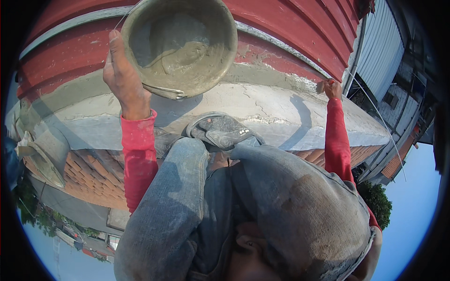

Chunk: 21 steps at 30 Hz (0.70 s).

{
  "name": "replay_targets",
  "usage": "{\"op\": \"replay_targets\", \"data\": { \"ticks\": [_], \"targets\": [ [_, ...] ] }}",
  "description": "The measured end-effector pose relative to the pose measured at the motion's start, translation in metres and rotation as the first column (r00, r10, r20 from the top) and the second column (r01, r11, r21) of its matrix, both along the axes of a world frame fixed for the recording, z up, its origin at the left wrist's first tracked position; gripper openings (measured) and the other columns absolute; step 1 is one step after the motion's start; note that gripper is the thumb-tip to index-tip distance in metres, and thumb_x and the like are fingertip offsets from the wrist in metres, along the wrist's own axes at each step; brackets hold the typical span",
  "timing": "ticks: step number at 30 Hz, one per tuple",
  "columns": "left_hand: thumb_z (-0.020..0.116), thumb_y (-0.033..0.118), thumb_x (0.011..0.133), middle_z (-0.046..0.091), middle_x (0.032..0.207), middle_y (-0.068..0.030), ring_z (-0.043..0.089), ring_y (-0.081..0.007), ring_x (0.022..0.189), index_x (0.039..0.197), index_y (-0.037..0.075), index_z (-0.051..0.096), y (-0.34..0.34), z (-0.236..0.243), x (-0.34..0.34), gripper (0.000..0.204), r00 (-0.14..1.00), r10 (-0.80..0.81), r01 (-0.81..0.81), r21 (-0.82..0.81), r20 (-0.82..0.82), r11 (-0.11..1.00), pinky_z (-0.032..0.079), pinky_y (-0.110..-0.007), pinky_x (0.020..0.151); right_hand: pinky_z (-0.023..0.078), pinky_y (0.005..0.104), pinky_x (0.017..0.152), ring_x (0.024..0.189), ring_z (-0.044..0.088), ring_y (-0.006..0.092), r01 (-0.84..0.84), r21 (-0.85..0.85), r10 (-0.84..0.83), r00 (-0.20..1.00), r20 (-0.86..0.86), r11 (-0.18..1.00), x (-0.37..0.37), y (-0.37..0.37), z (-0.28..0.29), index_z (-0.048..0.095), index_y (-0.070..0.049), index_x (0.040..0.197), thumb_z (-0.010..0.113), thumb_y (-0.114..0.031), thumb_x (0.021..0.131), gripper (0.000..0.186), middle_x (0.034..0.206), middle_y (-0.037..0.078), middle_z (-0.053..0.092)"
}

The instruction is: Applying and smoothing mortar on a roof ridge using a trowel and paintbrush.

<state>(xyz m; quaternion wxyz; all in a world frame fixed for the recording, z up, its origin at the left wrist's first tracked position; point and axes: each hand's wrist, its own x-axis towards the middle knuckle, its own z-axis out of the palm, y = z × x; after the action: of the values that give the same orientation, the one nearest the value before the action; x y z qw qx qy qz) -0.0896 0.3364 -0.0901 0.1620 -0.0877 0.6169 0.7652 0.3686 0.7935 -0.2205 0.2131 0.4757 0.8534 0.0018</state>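
- At 11 o'clock: mortar bucket point(229, 42), tipped mouth toward the head camera, with wet grey mortar point(185, 58) inside; tilt probably chosen for a clear view into the mix and ready access over the rim.
- At 10 o'clock: left hand point(125, 77), curled in at the bucket's side beside the wire bail point(161, 88); grip drawn in on the bucket, apparently to steady the load from its outer flank. Cannot tell the exact wrap of the fingers.
- At 2 o'clock: right hand point(333, 90), fist wrapped around a small flat-ended hand tool point(320, 87), with no visible gap in the grip. Cannot tell the exact tool type, nor contact with the wall.
- From 10 to 2 o'clock: grey mortar band point(267, 75) between red cladding point(286, 23) and pale ledge point(243, 99); tool directed toward the band's far end, likely for close reach along the joint.
- Near dial centre: dark shoe point(219, 131) on the ledge, below bent knees in jeans point(300, 206); crouch presumably adopted for low, stable support with both arms spread.
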Motion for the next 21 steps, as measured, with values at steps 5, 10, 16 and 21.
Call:
{"op": "replay_targets", "data": {
  "ticks": [5,10,16,21],
  "targets": [
    [0.057,0.04,0.099,0.062,0.124,-0.0135,0.062,-0.0213,0.108,0.13,-0.007,0.053,-0.027,-0.001,-0.004,0.056,0.994,0.095,-0.101,-0.117,-0.056,0.988,0.051,-0.034,0.093,0.061,0.0339,0.078,0.085,0.071,0.0226,0.096,-0.8,-0.686,0.581,-0.438,0.592,-0.132,-0.074,0.069,0.065,0.002,0.108,0.061,-0.014,0.095,0.021,0.099,0.011,0.068],
    [0.058,0.04,0.099,0.063,0.121,-0.0121,0.062,-0.0193,0.108,0.127,-0.007,0.056,-0.018,0.006,-0.002,0.056,0.994,0.109,-0.107,-0.051,0.028,0.993,0.05,-0.032,0.092,0.061,0.035,0.083,0.094,0.068,0.0224,-0.526,-0.83,-0.743,0.479,-0.468,0.184,-0.29,-0.188,0.156,0.064,0.004,0.108,0.062,-0.015,0.097,0.022,0.106,0.012,0.066],
    [0.057,0.041,0.099,0.062,0.124,-0.0133,0.063,-0.0227,0.109,0.129,-0.006,0.054,-0.015,0.006,-0.006,0.056,0.988,0.146,-0.146,-0.003,0.043,0.989,0.051,-0.036,0.095,0.06,0.0336,0.083,0.083,0.068,0.018,-0.662,-0.65,-0.149,0.649,-0.746,0.373,-0.365,-0.237,0.104,0.066,0.002,0.107,0.063,-0.022,0.097,0.026,0.103,0.008,0.067],
    [0.058,0.042,0.098,0.062,0.124,-0.0135,0.062,-0.0231,0.109,0.127,-0.007,0.055,-0.035,0.008,-0.01,0.056,0.976,0.219,-0.218,-0.051,0.019,0.975,0.05,-0.037,0.095,0.062,0.0346,0.08,0.089,0.072,0.0256,-0.532,-0.834,-0.747,0.611,-0.261,-0.144,-0.315,-0.173,0.102,0.059,0.0,0.11,0.059,-0.021,0.098,0.024,0.101,0.012,0.067]
  ]
}}
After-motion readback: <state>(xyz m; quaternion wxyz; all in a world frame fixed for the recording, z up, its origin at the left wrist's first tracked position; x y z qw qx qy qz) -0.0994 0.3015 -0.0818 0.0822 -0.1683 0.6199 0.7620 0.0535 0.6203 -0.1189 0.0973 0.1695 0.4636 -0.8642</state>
